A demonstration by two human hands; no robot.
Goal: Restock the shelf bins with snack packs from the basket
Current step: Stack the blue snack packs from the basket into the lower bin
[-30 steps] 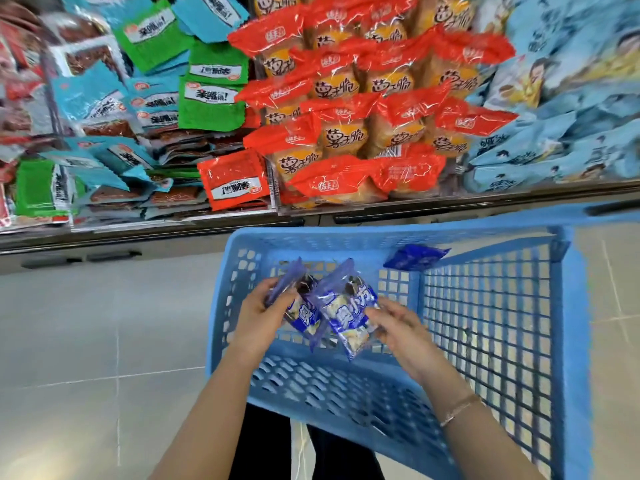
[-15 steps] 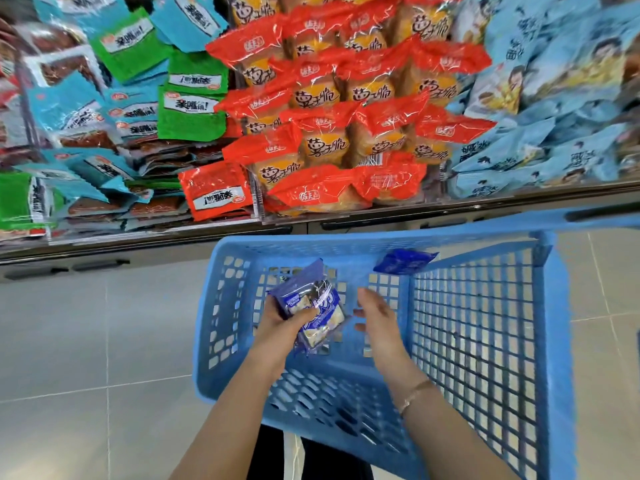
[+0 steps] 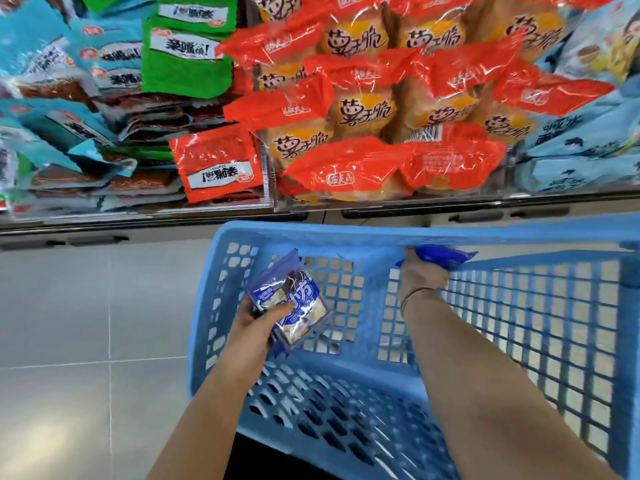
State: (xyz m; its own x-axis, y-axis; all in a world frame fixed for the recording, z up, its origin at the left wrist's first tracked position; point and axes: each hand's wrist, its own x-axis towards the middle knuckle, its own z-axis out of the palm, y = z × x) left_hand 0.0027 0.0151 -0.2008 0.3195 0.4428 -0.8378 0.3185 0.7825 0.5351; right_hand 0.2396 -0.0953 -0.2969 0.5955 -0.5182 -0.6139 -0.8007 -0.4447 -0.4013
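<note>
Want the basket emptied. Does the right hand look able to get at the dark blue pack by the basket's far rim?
Likely yes: the right hand seems to grip the dark blue pack, nothing lies between, and the basket is open-topped. The left hand holds snack packs.

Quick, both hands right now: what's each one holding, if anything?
Left hand: closed, holding the blue snack packs.
Right hand: closed, gripping the dark blue pack at the basket far rim.

One wide-angle view, worn on the head, looks forward and steeply down. The light-blue plastic lattice basket [image 3: 346,233] sits close beneath it. The clear-fronted shelf bins [image 3: 346,205] fill the top, near, just beyond the basket.
</note>
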